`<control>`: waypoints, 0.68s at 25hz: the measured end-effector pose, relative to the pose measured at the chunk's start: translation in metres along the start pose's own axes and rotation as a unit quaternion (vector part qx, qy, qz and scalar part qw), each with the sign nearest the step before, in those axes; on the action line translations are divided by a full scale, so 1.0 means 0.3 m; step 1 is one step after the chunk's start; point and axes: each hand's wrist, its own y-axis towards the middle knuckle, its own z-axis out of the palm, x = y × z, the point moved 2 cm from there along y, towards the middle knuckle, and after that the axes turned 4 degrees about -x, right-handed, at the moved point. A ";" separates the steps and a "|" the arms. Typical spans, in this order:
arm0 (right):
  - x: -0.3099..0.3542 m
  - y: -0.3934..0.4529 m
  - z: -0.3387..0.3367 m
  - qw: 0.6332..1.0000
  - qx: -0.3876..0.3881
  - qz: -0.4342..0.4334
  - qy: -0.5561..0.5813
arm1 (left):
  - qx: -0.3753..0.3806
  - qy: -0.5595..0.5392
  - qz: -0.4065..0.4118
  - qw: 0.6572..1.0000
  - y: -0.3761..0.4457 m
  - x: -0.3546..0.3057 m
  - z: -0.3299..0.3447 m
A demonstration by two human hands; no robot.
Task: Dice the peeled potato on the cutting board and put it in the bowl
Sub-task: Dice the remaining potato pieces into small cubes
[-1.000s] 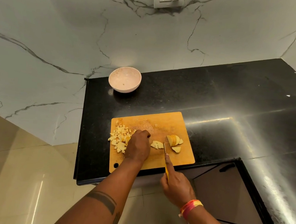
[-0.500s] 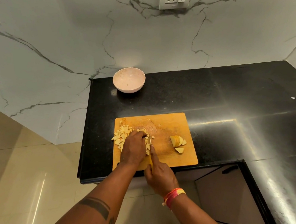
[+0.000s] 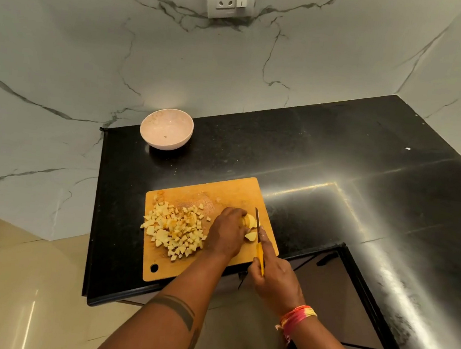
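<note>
**Last potato pieces held for the blade**

The uncut potato pieces are found at the right end of the board, right of centre in the frame. They are pinned by the left hand, whose fingers are curled down over them from the left; how tightly they are gripped cannot be told, since the fingertips are hidden under the knuckles. Just to the right of the pieces the knife is stood, its dark blade running almost straight up the frame and its yellow handle pointing down toward the lower edge. The handle is wrapped by the right hand, with one finger laid forward along it, so that grip is closed fully on the knife. The blade is thus placed beside the pieces and touching or nearly touching them, on the side away from the left hand; which, cannot be settled.

A heap of dice is spread over the left half of the board, some reaching its left edge. The bowl is set well apart, up and to the left on the black tabletop, against the marble wall, and appears to hold no potato yet.

The dicing is judged nearly done; the transfer is not yet begun.
</note>
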 end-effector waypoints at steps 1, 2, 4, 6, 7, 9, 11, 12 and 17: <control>-0.004 -0.002 -0.003 1.000 -0.001 0.001 0.003 | -0.006 -0.004 -0.005 1.000 -0.005 0.009 0.007; -0.009 -0.003 -0.007 1.000 -0.002 0.005 0.005 | -0.013 -0.006 -0.006 1.000 -0.010 0.016 0.009; -0.018 -0.006 -0.010 1.000 0.000 0.007 0.002 | -0.017 -0.016 -0.003 1.000 -0.014 0.033 0.008; -0.023 -0.016 -0.008 1.000 0.006 0.009 0.002 | -0.014 -0.027 0.005 1.000 -0.011 0.046 -0.001; -0.020 -0.024 -0.007 1.000 0.011 0.011 0.005 | -0.011 -0.022 0.012 1.000 -0.008 0.048 -0.005; -0.014 -0.037 -0.003 0.999 0.022 0.019 0.016 | 0.000 -0.008 0.022 1.000 -0.002 0.046 -0.007; -0.011 -0.041 0.002 0.999 0.022 0.021 0.025 | 0.009 0.000 0.017 1.000 -0.004 0.044 -0.003; -0.009 -0.042 0.004 0.999 0.020 0.017 0.024 | 0.006 -0.004 0.016 1.000 -0.009 0.046 -0.004; 0.015 -0.065 0.035 0.998 0.058 0.009 0.000 | -0.022 0.019 0.025 0.999 -0.052 0.091 -0.016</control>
